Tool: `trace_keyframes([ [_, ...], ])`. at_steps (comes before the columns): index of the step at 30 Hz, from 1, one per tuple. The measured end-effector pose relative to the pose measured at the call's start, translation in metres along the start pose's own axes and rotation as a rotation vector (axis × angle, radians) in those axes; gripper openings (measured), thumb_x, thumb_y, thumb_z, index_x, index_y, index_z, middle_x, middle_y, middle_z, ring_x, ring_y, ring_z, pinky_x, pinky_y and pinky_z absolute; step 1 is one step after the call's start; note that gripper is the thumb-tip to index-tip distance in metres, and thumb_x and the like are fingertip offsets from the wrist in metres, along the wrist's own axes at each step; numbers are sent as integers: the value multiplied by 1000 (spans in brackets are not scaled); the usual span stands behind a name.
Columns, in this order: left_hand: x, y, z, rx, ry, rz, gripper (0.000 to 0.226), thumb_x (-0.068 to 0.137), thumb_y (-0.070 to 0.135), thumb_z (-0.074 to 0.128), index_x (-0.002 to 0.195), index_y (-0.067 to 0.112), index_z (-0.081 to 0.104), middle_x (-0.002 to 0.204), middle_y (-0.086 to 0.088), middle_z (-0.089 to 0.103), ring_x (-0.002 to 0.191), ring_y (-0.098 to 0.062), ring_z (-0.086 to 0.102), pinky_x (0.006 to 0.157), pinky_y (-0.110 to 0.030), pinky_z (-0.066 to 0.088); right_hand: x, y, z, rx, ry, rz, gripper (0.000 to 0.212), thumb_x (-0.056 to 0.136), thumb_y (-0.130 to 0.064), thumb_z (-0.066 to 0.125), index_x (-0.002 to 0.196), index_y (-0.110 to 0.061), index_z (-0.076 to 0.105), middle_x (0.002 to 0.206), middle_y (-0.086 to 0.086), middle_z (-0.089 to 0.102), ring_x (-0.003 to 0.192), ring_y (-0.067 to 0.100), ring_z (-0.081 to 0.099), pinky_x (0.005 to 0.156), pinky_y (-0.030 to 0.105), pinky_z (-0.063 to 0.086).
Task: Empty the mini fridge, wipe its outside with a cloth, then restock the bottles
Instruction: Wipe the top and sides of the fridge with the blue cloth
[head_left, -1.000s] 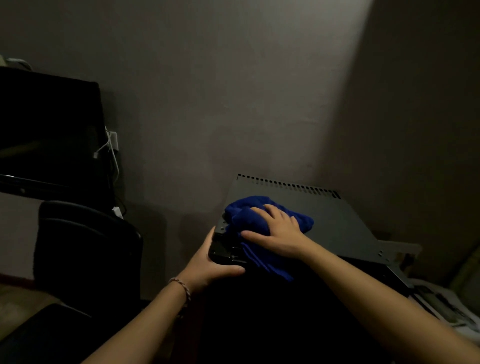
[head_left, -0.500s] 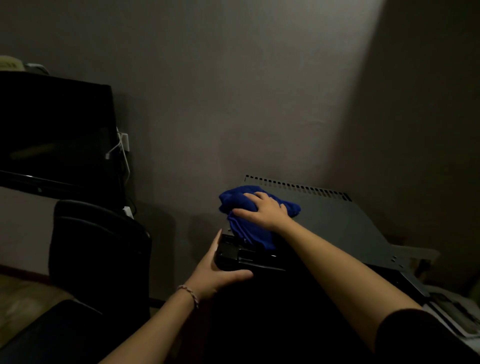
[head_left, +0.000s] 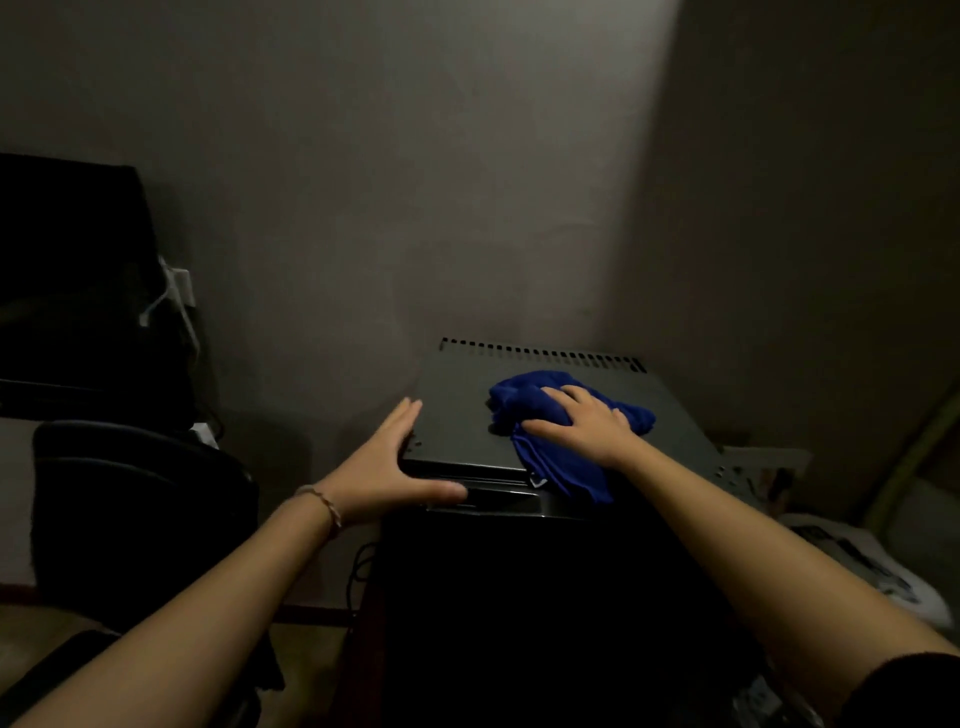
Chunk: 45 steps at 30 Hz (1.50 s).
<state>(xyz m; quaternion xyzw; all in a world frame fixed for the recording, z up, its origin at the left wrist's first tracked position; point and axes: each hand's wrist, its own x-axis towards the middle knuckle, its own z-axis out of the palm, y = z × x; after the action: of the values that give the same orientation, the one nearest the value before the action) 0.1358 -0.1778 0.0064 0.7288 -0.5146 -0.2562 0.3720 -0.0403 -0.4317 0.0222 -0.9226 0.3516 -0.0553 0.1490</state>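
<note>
The dark mini fridge (head_left: 457, 415) stands against the wall, its grey top with a row of vent slots at the back. A crumpled blue cloth (head_left: 524, 402) lies on that top. My right hand (head_left: 587, 426) presses flat on the cloth with straight fingers. My left hand (head_left: 387, 467) rests against the fridge's front left corner, fingers straight along the left side and thumb along the front edge. No bottles are in view.
A black office chair (head_left: 135, 514) stands to the left of the fridge, below a dark monitor (head_left: 72, 291). White cables and a wall socket (head_left: 179, 288) are beside it. White clutter (head_left: 857, 566) lies at the right.
My right hand has slid the blue cloth from the top's left front towards its middle right. My left hand has loosened from gripping the corner to lying flat against it.
</note>
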Motion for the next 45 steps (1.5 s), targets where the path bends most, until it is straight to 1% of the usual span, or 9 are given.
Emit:
trace_keyframes([
  [7, 61, 69, 51, 746, -243, -139, 123, 61, 101, 12, 158, 27, -4, 165, 3, -15, 151, -29, -15, 117, -64, -9, -48, 77, -29, 18, 26, 12, 83, 82, -82, 44, 153, -42, 29, 163, -7, 23, 149, 22, 23, 118, 56, 19],
  [11, 87, 78, 83, 786, -171, -187, 117, 69, 97, 6, 158, 22, -5, 165, 1, -16, 150, -38, -17, 115, -66, -7, -57, 120, -35, 167, 78, -61, 87, 70, -86, 47, 146, -42, 42, 157, -9, 33, 145, 17, 29, 117, 49, 26],
  [19, 158, 117, 143, 828, -88, -219, 90, 86, 83, 6, 158, 30, -3, 165, 7, -15, 149, -41, -17, 115, -66, -9, -24, 188, -57, 294, 24, -187, 60, 83, -62, 65, 136, -36, 52, 143, -5, 42, 135, 17, 41, 114, 41, 33],
  [21, 175, 124, 157, 822, -39, -268, 86, 87, 80, 4, 158, 32, -2, 165, 7, -14, 148, -43, -17, 114, -67, -9, -14, 202, -59, 289, 56, -174, 75, 78, -70, 60, 143, -36, 46, 149, -1, 38, 140, 24, 35, 117, 46, 29],
  [24, 195, 135, 173, 813, 28, -363, 80, 90, 77, 2, 158, 34, -1, 165, 7, -13, 147, -46, -15, 114, -67, -8, -3, 209, -57, 182, 61, -233, 82, 84, -67, 55, 154, -49, 16, 166, 1, 13, 152, 35, 2, 122, 53, 6],
  [28, 203, 139, 182, 816, 86, -432, 77, 91, 75, 4, 157, 36, 1, 165, 9, -10, 148, -45, -13, 117, -63, -7, -2, 206, -62, 130, 83, -478, 76, 88, -66, 48, 143, -68, -3, 168, -9, -5, 152, 30, -16, 120, 59, -4],
  [32, 199, 141, 184, 803, 115, -441, 70, 96, 69, 8, 157, 36, 3, 166, 10, -7, 150, -40, -10, 118, -60, -5, -1, 204, -62, 114, -32, -537, 81, 69, -92, 43, 143, -65, 24, 165, -12, 17, 153, 29, 1, 120, 60, 12],
  [37, 197, 147, 190, 790, 122, -458, 71, 96, 69, 9, 158, 34, 4, 166, 9, -7, 151, -37, -10, 119, -58, -4, -4, 206, -58, 187, 130, -501, 73, 70, -90, 47, 125, -43, 59, 126, -13, 49, 130, 17, 29, 106, 50, 40],
  [45, 218, 166, 209, 809, 46, -410, 69, 95, 71, 13, 156, 42, 1, 164, 17, -12, 151, -35, -12, 114, -68, -5, -30, 224, -12, 664, 400, -325, 45, 80, -70, 58, 113, -40, 66, 119, -11, 46, 119, 14, 40, 96, 9, 26],
])
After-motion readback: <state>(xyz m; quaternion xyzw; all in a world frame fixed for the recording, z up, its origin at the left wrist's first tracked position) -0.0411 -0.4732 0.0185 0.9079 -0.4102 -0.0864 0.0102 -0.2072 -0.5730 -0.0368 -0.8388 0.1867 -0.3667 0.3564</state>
